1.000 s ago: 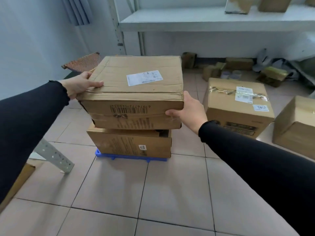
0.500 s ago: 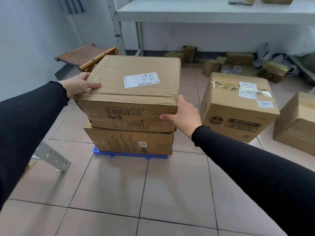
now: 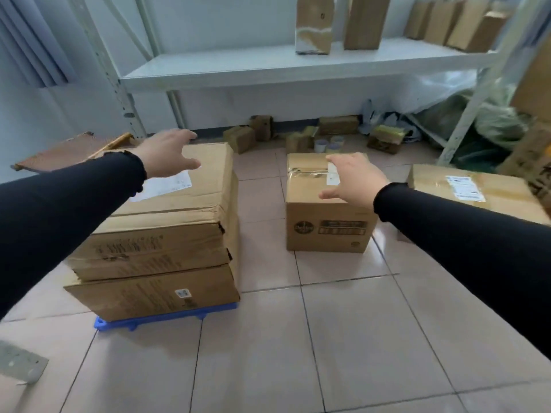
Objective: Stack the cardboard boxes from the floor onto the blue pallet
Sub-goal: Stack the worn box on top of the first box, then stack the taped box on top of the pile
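Observation:
Two flat cardboard boxes are stacked on the blue pallet at the left: the top box with a white label lies on the bottom box. My left hand hovers open above the top box, holding nothing. A taller taped cardboard box stands on the floor to the right of the stack. My right hand is open over its top with fingers spread. Another box lies on the floor at the far right, partly behind my right sleeve.
A white metal shelf with several brown packages runs along the back wall. Small boxes and tape rolls litter the floor beneath it. A woven stool stands behind the stack at the left. Tiled floor lies in front.
Both hands have let go of the top box, which now rests on the stack. My right hand has moved right, over the taller floor box. The view has swung right and up.

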Tool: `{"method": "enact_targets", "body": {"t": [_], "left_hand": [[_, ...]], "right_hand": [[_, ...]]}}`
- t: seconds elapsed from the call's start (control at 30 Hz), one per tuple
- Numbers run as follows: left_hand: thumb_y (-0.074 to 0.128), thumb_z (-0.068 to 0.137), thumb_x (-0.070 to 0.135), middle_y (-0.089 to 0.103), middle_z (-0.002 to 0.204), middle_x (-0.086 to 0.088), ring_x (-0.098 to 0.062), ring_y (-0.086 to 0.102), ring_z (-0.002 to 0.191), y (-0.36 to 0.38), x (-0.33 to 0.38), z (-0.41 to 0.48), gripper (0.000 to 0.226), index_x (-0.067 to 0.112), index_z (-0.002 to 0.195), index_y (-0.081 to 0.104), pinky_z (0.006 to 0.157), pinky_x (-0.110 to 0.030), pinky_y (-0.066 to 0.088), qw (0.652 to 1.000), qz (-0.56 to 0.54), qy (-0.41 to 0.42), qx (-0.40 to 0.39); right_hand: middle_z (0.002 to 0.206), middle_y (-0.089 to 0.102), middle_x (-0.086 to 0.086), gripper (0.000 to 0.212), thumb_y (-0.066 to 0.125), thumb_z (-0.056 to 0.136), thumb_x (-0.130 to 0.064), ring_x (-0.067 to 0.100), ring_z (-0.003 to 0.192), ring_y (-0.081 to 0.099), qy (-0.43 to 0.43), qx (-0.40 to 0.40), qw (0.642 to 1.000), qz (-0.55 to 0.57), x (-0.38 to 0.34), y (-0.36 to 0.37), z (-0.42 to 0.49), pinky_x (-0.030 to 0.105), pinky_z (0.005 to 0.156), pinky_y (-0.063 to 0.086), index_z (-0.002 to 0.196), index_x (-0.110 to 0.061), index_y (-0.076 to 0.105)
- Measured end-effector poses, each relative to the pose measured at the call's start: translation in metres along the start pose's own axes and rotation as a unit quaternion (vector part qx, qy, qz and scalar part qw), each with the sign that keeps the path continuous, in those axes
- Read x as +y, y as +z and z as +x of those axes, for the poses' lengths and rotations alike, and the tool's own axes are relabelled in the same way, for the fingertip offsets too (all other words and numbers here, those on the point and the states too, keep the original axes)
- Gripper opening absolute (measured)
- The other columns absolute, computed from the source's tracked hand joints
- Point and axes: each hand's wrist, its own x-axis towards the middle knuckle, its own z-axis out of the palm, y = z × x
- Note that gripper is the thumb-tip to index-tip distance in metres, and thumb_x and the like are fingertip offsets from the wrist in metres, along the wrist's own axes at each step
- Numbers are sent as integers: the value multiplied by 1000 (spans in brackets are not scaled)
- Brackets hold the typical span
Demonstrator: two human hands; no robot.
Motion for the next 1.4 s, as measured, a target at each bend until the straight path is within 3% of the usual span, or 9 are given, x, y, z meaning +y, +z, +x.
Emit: {"method": "enact_targets", "body": {"t": [0.33,0.5,0.63,0.87,1.0,1.07,1.17,1.3,1.4], "left_hand": [[70,93,36,41,160,-7,-27,40,145,49,297,55,77,17,158,34,114,-41,34,986,-102,128,-17],[68,94,37,42,158,-9,-27,45,140,113,419,65,77,17,159,31,109,-37,39,971,-167,154,-79],[67,96,36,38,161,-9,-25,41,144,166,486,74,77,13,160,30,112,-34,35,960,-203,148,-122],[67,97,34,37,161,-11,-29,41,143,247,539,112,82,11,161,21,107,-36,39,940,-284,38,-184],[64,99,32,41,157,-13,-31,43,139,277,551,133,75,7,158,24,93,-31,37,931,-302,-10,-203],[64,99,32,40,157,-11,-31,43,140,286,555,141,76,8,158,23,96,-32,37,924,-316,-21,-213],[68,96,33,49,149,-5,-26,50,130,301,558,153,72,13,155,31,98,-32,40,905,-356,-24,-233],[65,98,31,52,143,-3,-21,50,123,307,560,156,62,11,150,37,98,-31,38,868,-430,-57,-242],[72,84,50,51,148,-7,-27,52,132,321,545,160,88,9,152,35,113,-42,39,825,-500,-99,-245]], "right_hand": [[164,35,10,102,75,83,-55,35,149,31,163,28,986,-14,245,-25,-83,48,118,33,161,-11,27],[167,30,10,97,73,88,-51,32,151,29,249,15,968,19,355,-3,-136,45,118,32,163,-13,23],[159,41,13,96,76,87,-44,36,144,38,303,16,951,65,427,24,-157,50,109,42,162,-16,23],[154,48,15,83,74,91,-39,35,139,48,368,-19,919,140,510,78,-149,44,105,45,155,-9,31],[153,48,17,94,74,91,-37,34,134,52,391,-32,898,198,533,100,-131,44,101,52,162,-13,16],[151,51,16,101,74,90,-38,34,128,57,391,-32,893,220,543,110,-122,45,98,54,164,-18,8],[149,53,14,102,76,89,-37,33,125,59,399,-25,874,275,555,122,-110,45,99,53,164,-19,9],[157,39,18,105,75,93,-25,34,125,53,428,-11,823,374,554,130,-104,39,93,47,163,-14,-2],[161,32,19,104,78,91,-24,37,139,44,439,43,781,442,553,137,-105,47,107,41,160,-14,1]]}}
